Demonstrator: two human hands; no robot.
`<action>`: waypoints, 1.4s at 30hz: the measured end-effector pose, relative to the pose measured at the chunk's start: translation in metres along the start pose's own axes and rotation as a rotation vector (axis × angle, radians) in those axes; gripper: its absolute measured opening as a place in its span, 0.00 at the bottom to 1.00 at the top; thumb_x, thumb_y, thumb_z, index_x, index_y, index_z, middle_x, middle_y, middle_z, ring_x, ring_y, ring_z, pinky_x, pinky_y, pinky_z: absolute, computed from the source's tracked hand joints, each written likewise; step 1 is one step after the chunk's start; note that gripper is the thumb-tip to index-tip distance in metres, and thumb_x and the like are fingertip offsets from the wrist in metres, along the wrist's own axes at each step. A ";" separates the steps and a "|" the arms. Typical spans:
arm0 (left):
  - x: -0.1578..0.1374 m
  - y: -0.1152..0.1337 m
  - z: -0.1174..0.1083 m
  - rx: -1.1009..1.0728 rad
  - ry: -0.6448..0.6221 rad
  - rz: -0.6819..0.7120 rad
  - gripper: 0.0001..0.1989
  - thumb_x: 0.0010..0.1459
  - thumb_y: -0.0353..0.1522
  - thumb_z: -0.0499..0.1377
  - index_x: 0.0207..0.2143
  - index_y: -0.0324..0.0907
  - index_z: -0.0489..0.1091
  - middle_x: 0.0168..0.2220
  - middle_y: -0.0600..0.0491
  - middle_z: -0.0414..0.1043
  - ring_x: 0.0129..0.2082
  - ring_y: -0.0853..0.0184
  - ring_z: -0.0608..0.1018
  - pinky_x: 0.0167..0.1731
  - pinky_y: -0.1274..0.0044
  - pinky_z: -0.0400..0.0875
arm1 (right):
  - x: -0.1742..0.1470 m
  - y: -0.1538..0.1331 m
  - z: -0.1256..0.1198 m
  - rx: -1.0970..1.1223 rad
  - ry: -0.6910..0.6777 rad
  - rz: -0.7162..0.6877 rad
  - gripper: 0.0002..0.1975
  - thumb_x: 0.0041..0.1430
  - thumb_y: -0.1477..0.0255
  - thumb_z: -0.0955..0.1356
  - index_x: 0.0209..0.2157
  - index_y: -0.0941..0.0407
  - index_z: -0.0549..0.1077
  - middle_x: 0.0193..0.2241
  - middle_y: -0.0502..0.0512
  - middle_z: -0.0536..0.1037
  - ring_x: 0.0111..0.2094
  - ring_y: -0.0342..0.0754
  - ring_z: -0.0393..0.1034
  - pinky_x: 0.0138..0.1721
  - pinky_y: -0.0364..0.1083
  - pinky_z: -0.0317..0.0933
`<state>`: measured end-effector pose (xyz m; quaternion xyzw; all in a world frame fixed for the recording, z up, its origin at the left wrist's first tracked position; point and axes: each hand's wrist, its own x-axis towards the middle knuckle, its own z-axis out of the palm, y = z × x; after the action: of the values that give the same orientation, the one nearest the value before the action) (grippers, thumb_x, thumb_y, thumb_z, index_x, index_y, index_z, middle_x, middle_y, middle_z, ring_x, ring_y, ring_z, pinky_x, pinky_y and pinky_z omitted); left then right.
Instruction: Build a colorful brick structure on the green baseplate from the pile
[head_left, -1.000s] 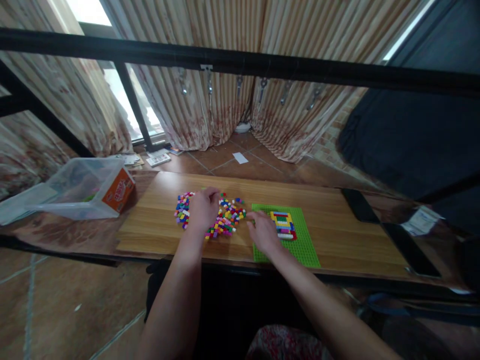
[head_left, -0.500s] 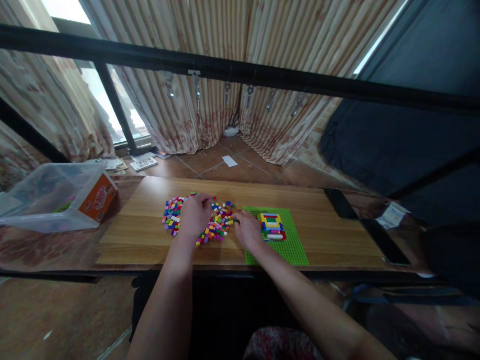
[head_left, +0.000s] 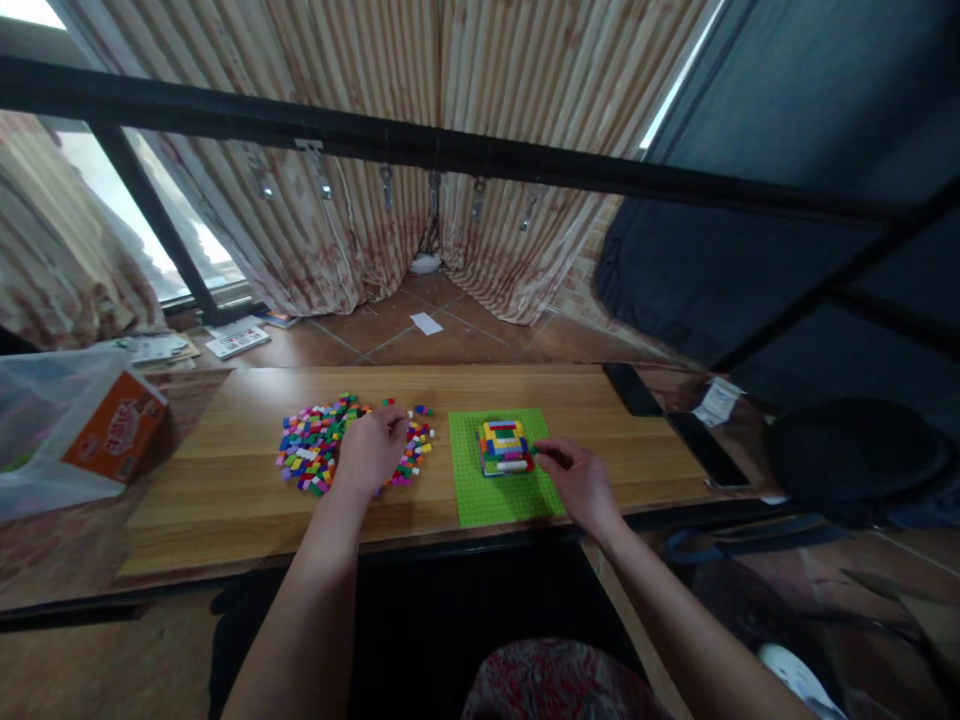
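On the wooden board lies a green baseplate (head_left: 469, 505) carrying a small structure of stacked toy bricks (head_left: 504, 448) in yellow, blue, red, white and other colours. My right hand (head_left: 581, 485) is at the structure's right side, thumb and forefinger pinched on what looks like a small green brick (head_left: 535, 450). Left of the baseplate spreads a pile of loose toy bricks (head_left: 307, 445) in many colours. Over the pile's right part is my left hand (head_left: 370, 452), its fingers drawn together. Whatever is between those fingertips is too small to tell.
A clear plastic bin (head_left: 52, 400) with an orange label stands at the left. Two dark phones, one (head_left: 631, 388) behind the other (head_left: 707, 450), lie at the right end. A black rail (head_left: 420, 145) crosses in front of the curtains.
My right hand has moved from the pile's edge across the baseplate to the structure's right side, carrying the small green brick. My left hand stays over the pile. The view has swung right.
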<state>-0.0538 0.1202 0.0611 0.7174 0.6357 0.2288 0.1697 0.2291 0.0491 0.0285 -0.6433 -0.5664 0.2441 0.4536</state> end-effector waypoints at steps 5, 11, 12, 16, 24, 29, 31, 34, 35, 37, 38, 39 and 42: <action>0.001 0.005 0.008 -0.005 -0.021 0.061 0.15 0.59 0.33 0.49 0.36 0.43 0.76 0.34 0.49 0.79 0.32 0.65 0.77 0.32 0.78 0.65 | 0.004 0.019 -0.013 -0.040 -0.049 -0.014 0.10 0.53 0.67 0.67 0.33 0.55 0.78 0.33 0.55 0.80 0.36 0.50 0.74 0.41 0.50 0.66; 0.001 0.008 0.010 0.033 -0.060 0.056 0.13 0.57 0.33 0.52 0.34 0.44 0.76 0.27 0.52 0.77 0.29 0.65 0.76 0.30 0.78 0.64 | 0.013 0.017 -0.001 -0.157 -0.127 -0.183 0.09 0.56 0.72 0.66 0.32 0.52 0.79 0.33 0.53 0.80 0.38 0.48 0.74 0.44 0.49 0.65; 0.002 0.007 0.009 0.026 -0.057 0.052 0.12 0.57 0.33 0.52 0.35 0.44 0.76 0.28 0.52 0.77 0.30 0.65 0.76 0.31 0.78 0.64 | 0.015 0.016 -0.001 -0.170 -0.139 -0.206 0.09 0.56 0.73 0.66 0.32 0.52 0.79 0.33 0.52 0.80 0.37 0.47 0.74 0.43 0.49 0.65; 0.003 0.005 0.009 0.011 -0.057 0.044 0.13 0.56 0.33 0.53 0.37 0.44 0.76 0.30 0.52 0.78 0.31 0.65 0.76 0.32 0.78 0.65 | 0.021 0.016 -0.002 -0.195 -0.173 -0.262 0.08 0.54 0.75 0.67 0.31 0.53 0.79 0.32 0.52 0.80 0.36 0.47 0.74 0.41 0.48 0.66; 0.003 0.009 0.010 0.112 -0.072 0.052 0.14 0.59 0.34 0.50 0.37 0.43 0.76 0.31 0.50 0.78 0.30 0.64 0.77 0.30 0.77 0.63 | 0.022 0.024 0.002 -0.152 -0.153 -0.202 0.07 0.53 0.71 0.68 0.32 0.54 0.78 0.33 0.53 0.79 0.35 0.47 0.74 0.40 0.48 0.67; 0.002 0.008 0.010 0.135 -0.075 0.060 0.14 0.59 0.34 0.50 0.35 0.43 0.75 0.31 0.49 0.78 0.30 0.63 0.77 0.31 0.77 0.63 | 0.020 0.024 0.002 -0.061 -0.129 -0.143 0.07 0.51 0.69 0.69 0.32 0.55 0.78 0.33 0.55 0.78 0.34 0.47 0.74 0.40 0.48 0.68; 0.002 0.006 0.011 0.119 -0.077 0.067 0.14 0.59 0.34 0.49 0.35 0.42 0.75 0.31 0.48 0.78 0.31 0.63 0.77 0.32 0.77 0.63 | 0.020 0.026 0.001 -0.036 -0.095 -0.111 0.08 0.51 0.67 0.69 0.31 0.56 0.78 0.33 0.55 0.79 0.34 0.48 0.73 0.39 0.48 0.68; 0.002 0.005 0.012 0.120 -0.082 0.070 0.14 0.59 0.33 0.49 0.34 0.42 0.75 0.31 0.49 0.78 0.31 0.63 0.77 0.32 0.77 0.63 | 0.020 0.030 0.002 0.025 -0.009 -0.014 0.12 0.51 0.63 0.69 0.31 0.57 0.77 0.32 0.57 0.79 0.34 0.49 0.73 0.39 0.49 0.67; 0.002 0.006 0.012 0.126 -0.085 0.067 0.14 0.59 0.33 0.50 0.33 0.43 0.75 0.31 0.49 0.78 0.31 0.64 0.77 0.31 0.77 0.63 | 0.020 0.032 0.005 0.067 0.014 0.030 0.14 0.51 0.61 0.69 0.32 0.58 0.77 0.32 0.57 0.80 0.34 0.49 0.74 0.40 0.49 0.67; 0.003 0.006 0.012 0.137 -0.084 0.057 0.13 0.59 0.34 0.50 0.33 0.43 0.75 0.31 0.49 0.78 0.31 0.64 0.77 0.31 0.77 0.63 | 0.021 0.035 0.011 0.160 0.025 0.118 0.17 0.51 0.59 0.68 0.35 0.59 0.76 0.33 0.58 0.80 0.35 0.49 0.74 0.40 0.49 0.67; 0.003 0.007 0.012 0.141 -0.082 0.053 0.13 0.59 0.34 0.50 0.34 0.44 0.75 0.32 0.50 0.78 0.31 0.64 0.77 0.31 0.77 0.64 | 0.021 0.036 0.014 0.195 0.022 0.153 0.18 0.51 0.59 0.68 0.36 0.59 0.76 0.34 0.58 0.80 0.35 0.49 0.74 0.40 0.49 0.68; 0.003 0.007 0.012 0.145 -0.082 0.049 0.13 0.59 0.34 0.50 0.35 0.44 0.75 0.32 0.50 0.78 0.32 0.64 0.77 0.32 0.77 0.64 | 0.022 0.037 0.018 0.218 0.017 0.179 0.19 0.50 0.58 0.68 0.38 0.59 0.76 0.34 0.58 0.80 0.35 0.49 0.75 0.40 0.49 0.68; 0.003 0.008 0.012 0.169 -0.091 0.042 0.13 0.60 0.34 0.50 0.36 0.44 0.75 0.32 0.50 0.78 0.32 0.64 0.77 0.32 0.77 0.64 | 0.023 0.038 0.025 0.226 0.015 0.211 0.21 0.49 0.59 0.70 0.40 0.59 0.75 0.36 0.59 0.80 0.36 0.49 0.75 0.40 0.49 0.68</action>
<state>-0.0400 0.1223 0.0559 0.7522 0.6290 0.1450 0.1325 0.2329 0.0806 -0.0117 -0.6458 -0.4614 0.3477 0.4992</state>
